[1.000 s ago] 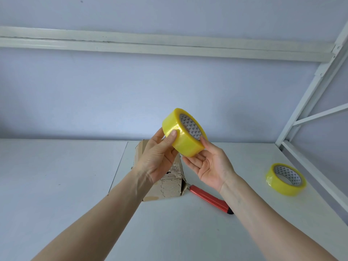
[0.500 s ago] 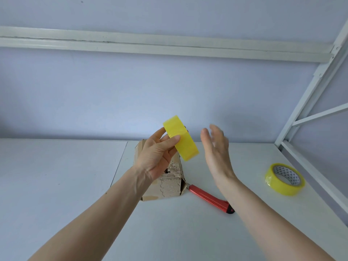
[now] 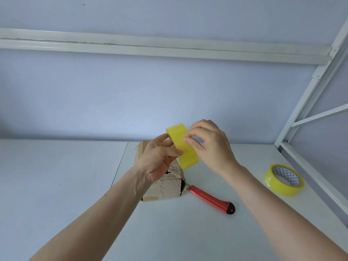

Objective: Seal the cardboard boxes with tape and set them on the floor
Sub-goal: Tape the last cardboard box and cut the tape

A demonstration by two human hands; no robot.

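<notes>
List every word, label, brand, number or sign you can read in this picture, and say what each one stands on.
No readable text anywhere.
Spare tape roll: its core bears a printed triangle pattern, no letters.
Held tape roll: plain yellow outside, core hidden from view.
Cardboard box: a dark mark near the left hand, too hidden to read.
Red utility knife: no marking legible.

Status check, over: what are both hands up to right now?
Left hand grips tape roll; right hand fingertips pick at its surface. Cardboard box on table, unsealed. Nothing in the way.
</notes>
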